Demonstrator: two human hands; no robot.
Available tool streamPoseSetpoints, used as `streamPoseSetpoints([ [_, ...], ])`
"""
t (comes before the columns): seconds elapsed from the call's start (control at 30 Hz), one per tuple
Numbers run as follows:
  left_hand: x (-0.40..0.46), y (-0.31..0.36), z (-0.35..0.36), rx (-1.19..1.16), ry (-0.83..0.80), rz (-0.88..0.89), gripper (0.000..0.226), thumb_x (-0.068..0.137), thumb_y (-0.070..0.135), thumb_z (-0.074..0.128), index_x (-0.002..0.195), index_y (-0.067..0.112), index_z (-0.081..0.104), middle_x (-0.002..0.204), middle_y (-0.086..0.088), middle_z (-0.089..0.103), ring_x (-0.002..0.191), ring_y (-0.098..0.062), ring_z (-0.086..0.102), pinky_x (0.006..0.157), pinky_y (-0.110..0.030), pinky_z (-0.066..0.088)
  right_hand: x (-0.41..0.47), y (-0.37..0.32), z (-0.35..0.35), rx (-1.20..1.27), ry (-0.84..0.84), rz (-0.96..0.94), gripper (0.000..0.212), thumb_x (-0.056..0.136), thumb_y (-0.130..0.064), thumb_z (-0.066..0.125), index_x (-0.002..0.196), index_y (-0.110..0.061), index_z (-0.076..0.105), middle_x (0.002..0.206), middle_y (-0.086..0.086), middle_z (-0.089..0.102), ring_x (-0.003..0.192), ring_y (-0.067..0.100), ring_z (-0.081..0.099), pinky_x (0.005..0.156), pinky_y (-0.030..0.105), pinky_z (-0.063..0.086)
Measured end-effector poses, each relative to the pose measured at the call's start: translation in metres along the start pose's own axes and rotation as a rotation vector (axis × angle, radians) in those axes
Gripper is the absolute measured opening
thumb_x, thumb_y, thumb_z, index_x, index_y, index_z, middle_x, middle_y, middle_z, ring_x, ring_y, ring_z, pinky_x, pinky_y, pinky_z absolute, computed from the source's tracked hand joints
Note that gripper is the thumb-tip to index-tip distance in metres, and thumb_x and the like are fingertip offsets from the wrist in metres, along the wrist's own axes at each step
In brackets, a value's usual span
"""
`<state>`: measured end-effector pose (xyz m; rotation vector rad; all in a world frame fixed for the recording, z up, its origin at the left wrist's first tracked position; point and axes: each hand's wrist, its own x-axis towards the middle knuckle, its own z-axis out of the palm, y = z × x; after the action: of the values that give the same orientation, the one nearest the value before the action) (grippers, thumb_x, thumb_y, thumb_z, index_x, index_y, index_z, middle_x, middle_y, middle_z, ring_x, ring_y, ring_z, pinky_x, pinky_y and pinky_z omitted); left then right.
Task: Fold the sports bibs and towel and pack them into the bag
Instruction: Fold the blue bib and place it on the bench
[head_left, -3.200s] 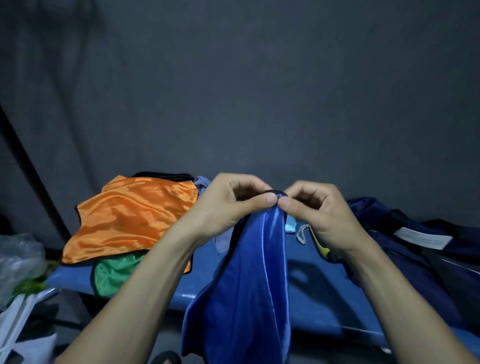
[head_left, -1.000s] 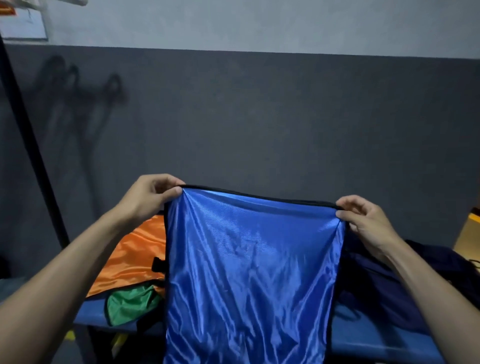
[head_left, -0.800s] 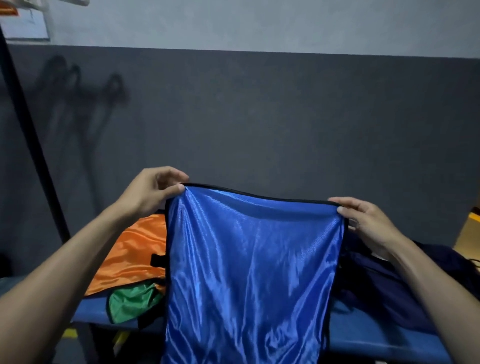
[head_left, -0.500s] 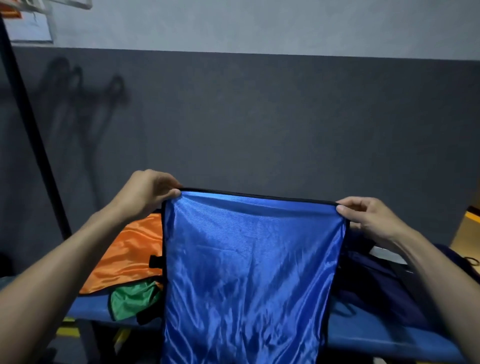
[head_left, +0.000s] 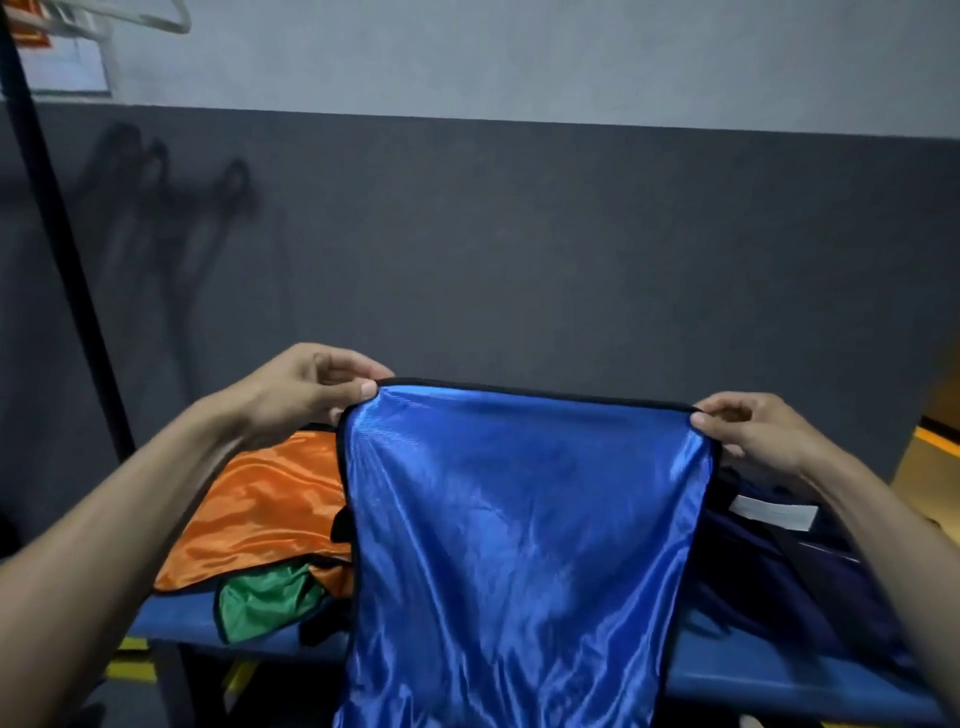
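Observation:
A shiny blue bib (head_left: 519, 545) with black edging hangs spread out in front of me, above the bench. My left hand (head_left: 301, 389) pinches its top left corner between thumb and fingers. My right hand (head_left: 748, 431) pinches the top right corner. Behind it on the left lie an orange bib (head_left: 260, 509) and a green bib (head_left: 265, 597), partly under the orange one. A dark navy bag (head_left: 789, 582) with a white label lies on the right, partly hidden by the blue bib. No towel shows.
All of it lies on a blue bench (head_left: 779, 680) against a dark grey wall (head_left: 519, 234). A black pole (head_left: 57, 234) stands at the left. Yellow floor markings show under the bench and at the far right.
Over three seconds the blue bib went from bunched between my hands to stretched wide and held up. In the last second my hands stayed at the top corners with only slight shifts.

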<state>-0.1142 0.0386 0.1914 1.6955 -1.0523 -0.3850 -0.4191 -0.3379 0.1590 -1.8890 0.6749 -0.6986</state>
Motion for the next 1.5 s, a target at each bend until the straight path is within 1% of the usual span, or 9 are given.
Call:
streamPoseSetpoints([
  [0.13,0.006,-0.009,-0.008,0.577,0.017,0.136,0.014,0.093,0.015,0.074,0.106,0.017,0.077,0.092,-0.001,0.078,0.084,-0.018,0.072,0.080,-0.032,0.058,-0.004,-0.003,-0.001,-0.027,0.009,0.001,0.009,0.092,-0.013,0.073,0.098,-0.006,0.072,0.086,0.008,0.064,0.068,0.014,0.056,0.058,0.022,0.048],
  [0.2,0.007,-0.014,-0.008,0.827,0.061,0.215,0.012,0.089,0.014,0.077,0.101,0.017,0.078,0.084,0.012,0.073,0.081,-0.008,0.069,0.073,-0.010,0.049,-0.006,-0.005,-0.001,-0.012,-0.021,0.010,0.012,0.091,-0.013,0.074,0.098,-0.004,0.072,0.084,0.007,0.064,0.062,0.009,0.055,0.055,0.019,0.047],
  [0.27,0.007,-0.016,-0.006,0.875,0.110,0.249,0.006,0.088,0.014,0.078,0.092,0.018,0.076,0.076,0.016,0.068,0.075,-0.004,0.066,0.066,-0.006,0.042,-0.011,-0.010,-0.002,0.027,-0.090,0.027,0.016,0.087,-0.015,0.076,0.096,-0.003,0.073,0.087,0.010,0.064,0.069,0.016,0.055,0.059,0.020,0.046],
  [0.43,-0.005,-0.014,-0.018,0.183,-0.188,0.061,0.010,0.094,0.014,0.071,0.097,0.004,0.073,0.095,-0.012,0.075,0.085,-0.014,0.067,0.079,-0.028,0.055,-0.027,-0.020,-0.017,0.125,-0.295,0.090,0.013,0.098,0.000,0.056,0.089,0.004,0.065,0.072,0.006,0.065,0.050,0.003,0.057,0.044,0.011,0.043],
  [0.57,-0.007,-0.010,-0.018,-0.148,-0.303,-0.049,0.013,0.089,0.003,0.063,0.096,-0.003,0.072,0.089,-0.015,0.072,0.075,-0.015,0.067,0.066,-0.020,0.055,-0.024,-0.013,-0.024,0.284,-0.325,0.099,0.039,0.099,-0.005,0.051,0.066,-0.013,0.070,0.067,0.000,0.058,0.054,0.008,0.051,0.052,0.016,0.048],
  [0.67,0.016,-0.023,-0.008,0.087,-0.037,-0.125,0.009,0.094,0.005,0.067,0.095,0.002,0.075,0.091,-0.015,0.075,0.081,-0.020,0.067,0.066,-0.023,0.057,-0.017,-0.008,-0.007,0.291,-0.237,0.180,0.015,0.086,-0.018,0.076,0.072,-0.014,0.071,0.071,0.003,0.057,0.058,0.010,0.056,0.054,0.018,0.050],
  [0.77,0.023,-0.029,0.019,0.263,0.204,-0.164,0.009,0.090,0.004,0.074,0.084,0.010,0.077,0.073,-0.005,0.071,0.074,-0.021,0.064,0.063,-0.035,0.058,-0.017,-0.010,0.033,0.161,-0.096,0.219,0.011,0.094,-0.011,0.069,0.085,-0.008,0.065,0.051,-0.004,0.054,0.043,0.004,0.051,0.043,0.017,0.042],
  [0.93,-0.002,0.009,0.110,-0.046,-0.014,-0.094,0.018,0.087,0.005,0.076,0.105,0.011,0.074,0.074,-0.006,0.063,0.067,-0.018,0.058,0.055,-0.027,0.051,-0.057,-0.048,0.139,0.092,-0.158,-0.003,0.016,0.090,-0.008,0.073,0.076,-0.010,0.066,0.056,-0.003,0.057,0.047,0.007,0.052,0.046,0.023,0.044],
  [1.5,-0.019,0.025,0.129,-0.198,0.128,-0.149,0.013,0.088,0.001,0.072,0.099,0.008,0.073,0.080,-0.011,0.072,0.063,-0.014,0.068,0.058,-0.025,0.056,-0.090,-0.086,0.172,0.099,-0.114,-0.077,0.009,0.085,-0.013,0.080,0.089,-0.006,0.075,0.077,0.008,0.077,0.073,0.022,0.076,0.071,0.040,0.063],
])
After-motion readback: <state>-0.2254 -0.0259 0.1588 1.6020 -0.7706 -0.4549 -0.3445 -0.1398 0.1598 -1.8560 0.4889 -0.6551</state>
